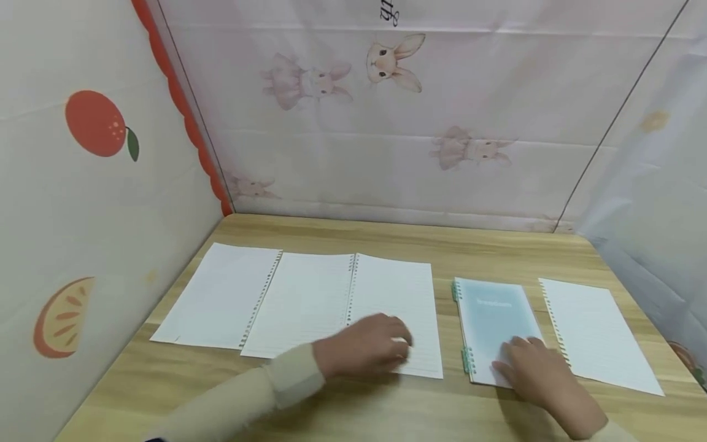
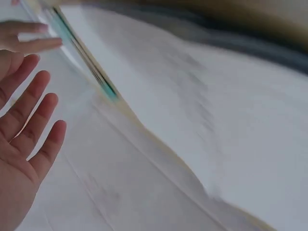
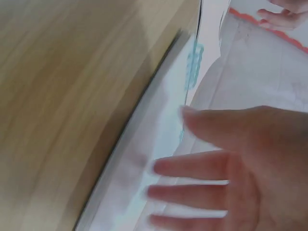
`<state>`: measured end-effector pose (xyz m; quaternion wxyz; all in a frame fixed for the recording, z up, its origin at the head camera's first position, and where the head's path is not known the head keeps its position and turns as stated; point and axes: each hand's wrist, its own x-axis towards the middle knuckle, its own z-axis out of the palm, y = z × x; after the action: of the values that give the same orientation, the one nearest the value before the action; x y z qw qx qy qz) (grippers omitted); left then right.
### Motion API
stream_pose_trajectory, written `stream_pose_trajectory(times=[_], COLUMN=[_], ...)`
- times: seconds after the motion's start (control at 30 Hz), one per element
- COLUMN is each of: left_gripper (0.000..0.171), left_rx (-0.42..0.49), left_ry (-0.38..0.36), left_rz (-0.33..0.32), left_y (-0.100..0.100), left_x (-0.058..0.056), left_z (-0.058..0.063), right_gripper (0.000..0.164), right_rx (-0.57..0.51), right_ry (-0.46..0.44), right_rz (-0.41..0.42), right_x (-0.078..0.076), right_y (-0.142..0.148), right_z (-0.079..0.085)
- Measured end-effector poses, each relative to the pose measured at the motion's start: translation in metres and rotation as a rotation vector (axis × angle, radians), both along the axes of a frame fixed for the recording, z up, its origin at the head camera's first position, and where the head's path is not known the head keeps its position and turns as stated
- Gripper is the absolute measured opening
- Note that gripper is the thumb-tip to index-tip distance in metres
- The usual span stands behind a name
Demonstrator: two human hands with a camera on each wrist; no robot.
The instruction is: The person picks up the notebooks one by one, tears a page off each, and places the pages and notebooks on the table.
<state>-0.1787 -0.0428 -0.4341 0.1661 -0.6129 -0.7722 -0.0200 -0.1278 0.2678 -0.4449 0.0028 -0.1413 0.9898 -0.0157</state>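
Observation:
Over the lined sheet (image 1: 394,288) near the middle of the table is my left hand (image 1: 364,345). In the left wrist view its fingers (image 2: 43,103) are spread and loosely bent, holding nothing. My right hand (image 1: 544,380) is at the lower right corner of a light blue spiral notebook (image 1: 491,307) with green binding rings. The right wrist view shows its thumb and fingers extended with nothing between them. Whether they touch the cover I cannot tell. Left of the lined sheet lie a second lined sheet (image 1: 312,282) and a plain-looking white sheet (image 1: 232,282), all with punched edges.
Another loose punched sheet (image 1: 602,331) lies right of the notebook. The wooden table (image 1: 397,227) meets a fabric-covered back wall (image 1: 386,172) printed with rabbits. A side wall (image 1: 138,245) with fruit pictures stands at the left, and more pale fabric (image 1: 657,184) hangs at the right.

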Motion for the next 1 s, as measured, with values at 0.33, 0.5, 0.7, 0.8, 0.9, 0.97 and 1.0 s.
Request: stream_pose_trajectory(times=[0.33,0.5,0.7,0.8,0.9,0.97,1.0], left_gripper=[0.021,0.027,0.033,0.043,0.048,0.049,0.048], left_rx=[-0.036,-0.049,-0.116,-0.150,-0.150,-0.130,-0.114], left_ry=[-0.030,0.058,0.269,0.292,0.270,0.260,0.264], left_rz=[0.332,0.368,0.320,0.328,0.379,0.418,0.436], left_y=[-0.122,-0.135,-0.136,-0.141,-0.149,-0.156,-0.160], left_x=[0.019,0.027,0.028,0.031,0.030,0.028,0.026], left_z=[-0.010,-0.022,-0.031,-0.034,-0.035,-0.034,-0.034], right_gripper=[0.035,0.042,0.058,0.054,0.053,0.053,0.053], right_rx=[-0.215,-0.236,-0.178,-0.142,-0.145,-0.154,-0.158], right_ry=[0.046,-0.073,-0.378,-0.405,-0.393,-0.390,-0.391], right_rz=[0.351,0.444,0.391,0.365,0.364,0.369,0.372], right_x=[-0.008,-0.011,-0.005,-0.002,-0.001,-0.001,0.000], right_y=[-0.091,-0.132,-0.153,-0.153,-0.151,-0.150,-0.149], right_z=[0.011,0.017,0.014,0.012,0.012,0.012,0.012])
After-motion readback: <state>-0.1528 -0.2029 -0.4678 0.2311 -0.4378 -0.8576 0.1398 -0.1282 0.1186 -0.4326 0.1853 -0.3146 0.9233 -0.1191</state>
